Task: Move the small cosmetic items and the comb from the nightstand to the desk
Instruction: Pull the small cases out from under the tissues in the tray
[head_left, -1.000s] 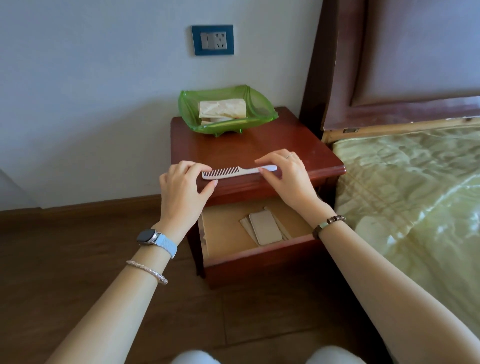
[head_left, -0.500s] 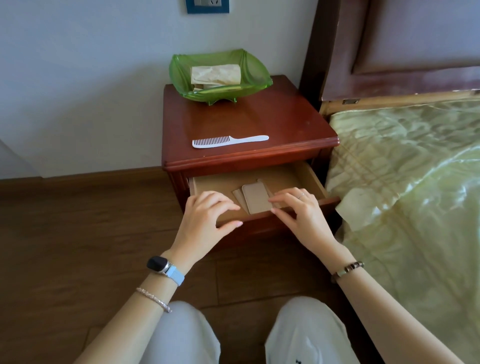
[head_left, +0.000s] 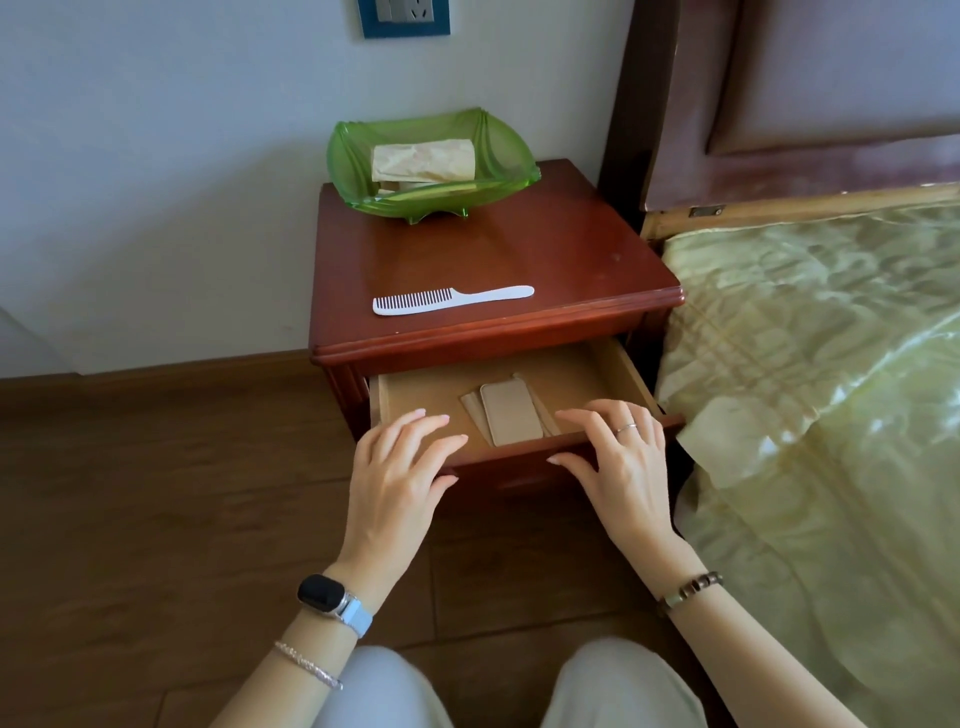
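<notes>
Nightstand (head_left: 571, 249) | comb (head_left: 447, 300) unmoved on top | left hand (head_left: 400, 467), right hand (head_left: 621, 462) still at drawer (head_left: 511, 451) front, fingers now straighter, holding nothing

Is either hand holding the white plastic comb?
No, the white plastic comb lies untouched on the reddish wooden nightstand; the left hand and right hand are at the open drawer.

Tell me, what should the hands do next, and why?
Probably the right hand should dip into the open drawer and pinch the flat tan packets. It and the left hand are empty at the drawer's front edge, with the packets just ahead.
</notes>
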